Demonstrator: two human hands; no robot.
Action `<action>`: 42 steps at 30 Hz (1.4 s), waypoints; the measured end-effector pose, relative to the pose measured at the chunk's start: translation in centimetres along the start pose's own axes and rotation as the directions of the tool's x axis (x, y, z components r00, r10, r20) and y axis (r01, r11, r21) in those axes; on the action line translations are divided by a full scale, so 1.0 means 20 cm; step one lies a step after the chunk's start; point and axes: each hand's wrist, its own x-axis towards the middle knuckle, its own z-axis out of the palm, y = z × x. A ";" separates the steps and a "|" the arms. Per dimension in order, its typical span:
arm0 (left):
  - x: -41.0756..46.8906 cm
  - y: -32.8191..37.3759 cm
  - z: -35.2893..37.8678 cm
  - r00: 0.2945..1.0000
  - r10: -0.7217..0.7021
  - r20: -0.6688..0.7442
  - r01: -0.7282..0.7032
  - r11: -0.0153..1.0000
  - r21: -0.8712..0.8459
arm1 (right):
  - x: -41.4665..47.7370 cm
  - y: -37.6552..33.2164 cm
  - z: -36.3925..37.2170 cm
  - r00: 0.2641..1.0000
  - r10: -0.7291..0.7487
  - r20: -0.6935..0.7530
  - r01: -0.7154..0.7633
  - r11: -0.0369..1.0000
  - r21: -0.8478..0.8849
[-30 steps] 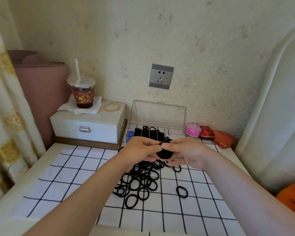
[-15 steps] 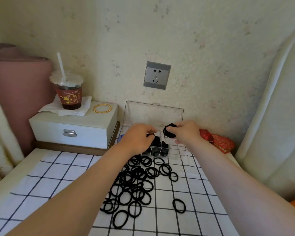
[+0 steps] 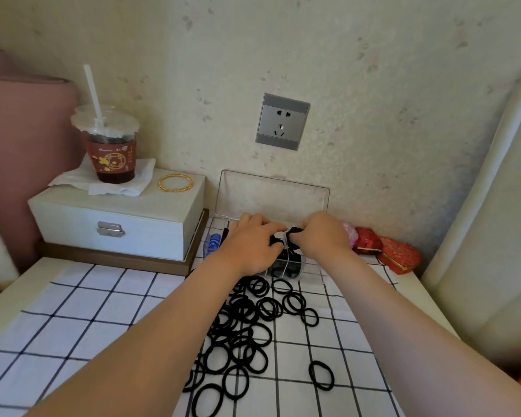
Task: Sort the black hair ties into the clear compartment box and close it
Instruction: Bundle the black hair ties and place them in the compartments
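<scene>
The clear compartment box (image 3: 310, 267) stands against the wall with its lid (image 3: 272, 195) raised. Both hands are over its middle compartments. My right hand (image 3: 322, 234) pinches a bundle of black hair ties (image 3: 295, 234) down into a compartment. My left hand (image 3: 253, 243) rests on the box beside it, fingers curled and touching ties inside; what it grips is hidden. More black ties (image 3: 286, 269) fill the front compartment. A loose pile of black hair ties (image 3: 241, 329) lies on the checked cloth (image 3: 88, 320) in front of the box, and one single tie (image 3: 321, 374) lies apart at the right.
A white jewellery box (image 3: 118, 218) at the left carries a cup with a straw (image 3: 109, 145) on a tissue and a gold bangle (image 3: 175, 182). Blue items (image 3: 212, 243) fill the box's left end. Red pouches (image 3: 385, 251) sit at its right. A wall socket (image 3: 282, 121) is above.
Both hands moved from above the pile forward to the box, and the right hand lowered its bundle of ties into a compartment. The camera moved closer.
</scene>
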 end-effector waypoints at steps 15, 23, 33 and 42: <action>-0.01 0.02 0.02 0.999 0.019 0.027 -0.022 0.993 0.115 | -0.08 0.03 -0.19 0.945 -0.239 0.224 0.217 0.969 0.121; -0.02 0.02 0.03 1.000 0.021 -0.009 -0.019 0.993 0.118 | -0.13 0.09 -0.06 0.857 -0.419 0.300 0.507 0.788 -0.350; -0.02 0.01 0.04 0.999 0.034 -0.012 -0.032 0.990 0.134 | -0.12 0.13 -0.10 0.876 -0.469 0.111 0.480 0.869 -0.115; -0.04 0.02 0.04 0.998 0.063 0.013 -0.065 0.980 0.188 | -0.15 0.10 -0.07 0.854 -0.416 0.313 0.492 0.842 -0.224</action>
